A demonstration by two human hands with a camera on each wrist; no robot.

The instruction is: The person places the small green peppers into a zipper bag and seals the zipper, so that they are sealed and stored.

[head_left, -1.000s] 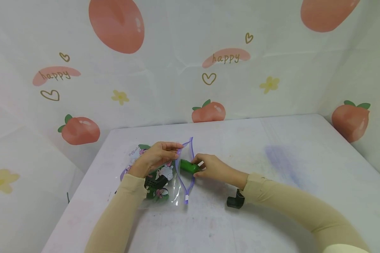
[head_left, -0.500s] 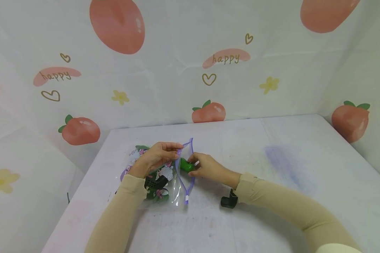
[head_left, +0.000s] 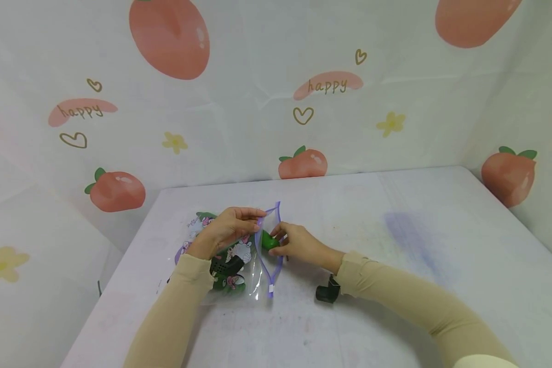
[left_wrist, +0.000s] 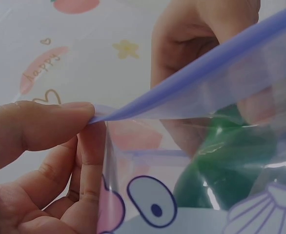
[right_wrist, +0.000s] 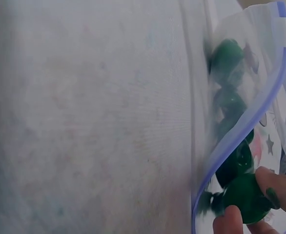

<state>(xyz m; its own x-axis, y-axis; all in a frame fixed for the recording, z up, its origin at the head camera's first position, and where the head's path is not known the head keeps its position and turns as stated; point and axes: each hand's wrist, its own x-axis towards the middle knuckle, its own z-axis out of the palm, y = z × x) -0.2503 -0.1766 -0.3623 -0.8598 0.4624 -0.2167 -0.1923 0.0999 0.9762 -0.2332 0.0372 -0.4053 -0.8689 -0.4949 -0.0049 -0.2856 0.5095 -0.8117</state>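
A clear zip bag (head_left: 253, 286) with purple zip edges and cartoon prints lies on the left half of the table, its mouth spread toward the right. My left hand (head_left: 225, 230) pinches the far part of the near zip edge between thumb and fingers. A glossy green pepper (head_left: 269, 241) is in my right hand (head_left: 303, 248), partly inside the bag's mouth. In the right wrist view, fingertips and thumb grip the pepper (right_wrist: 245, 197) around its stem end. Several other dark green items (right_wrist: 228, 58) show through the plastic.
A white slider (head_left: 271, 288) sits at the near end of the zip. Black wrist cameras (head_left: 327, 291) are worn on both wrists. The white table (head_left: 349, 204) carries a faint purple stain (head_left: 409, 235) on the right. Behind it hangs a peach-printed cloth (head_left: 239, 102).
My right hand has moved left, taking the green pepper deeper into the bag's mouth, so less of it shows. My left hand has stayed at the zip edge.
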